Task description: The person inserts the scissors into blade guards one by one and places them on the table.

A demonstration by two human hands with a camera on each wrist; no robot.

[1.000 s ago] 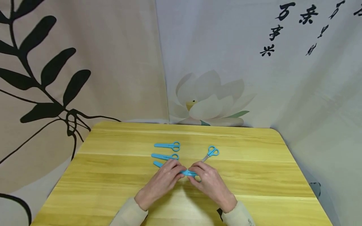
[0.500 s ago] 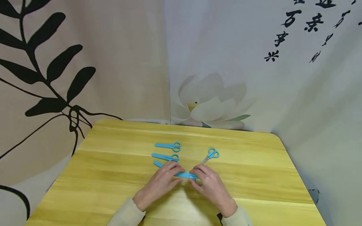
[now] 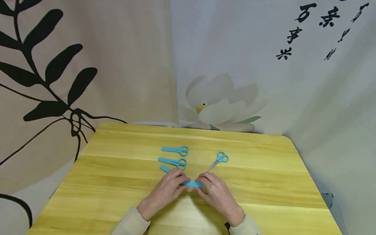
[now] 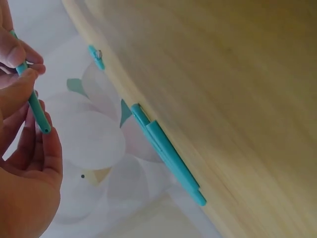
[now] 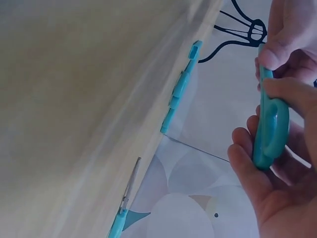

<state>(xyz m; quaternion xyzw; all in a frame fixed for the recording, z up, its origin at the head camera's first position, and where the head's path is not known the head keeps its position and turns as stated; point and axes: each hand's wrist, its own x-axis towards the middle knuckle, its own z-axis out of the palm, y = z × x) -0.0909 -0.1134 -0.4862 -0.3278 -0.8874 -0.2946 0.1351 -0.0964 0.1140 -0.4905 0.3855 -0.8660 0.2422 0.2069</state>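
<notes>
Pale yellow wooden table with rounded corners (image 3: 264,182), grain running left to right. On it, left of centre: two light blue plastic capped scissors, far one (image 3: 175,150) and nearer one (image 3: 172,161), parallel, handles right. A light blue plastic cap (image 3: 165,169) just nearer them. To the right, light blue scissors with bare metal blades (image 3: 217,160), angled, handles far-right

Scissors between my hands, near the middle of the table

I held one pair of scissors (image 3: 192,184) between my left hand (image 3: 164,192) and right hand (image 3: 215,194) over the table (image 3: 264,182). Three sheathed pairs (image 3: 175,150) lay in a row behind my left hand; an unsheathed pair (image 3: 218,160) lay behind my right.
</notes>
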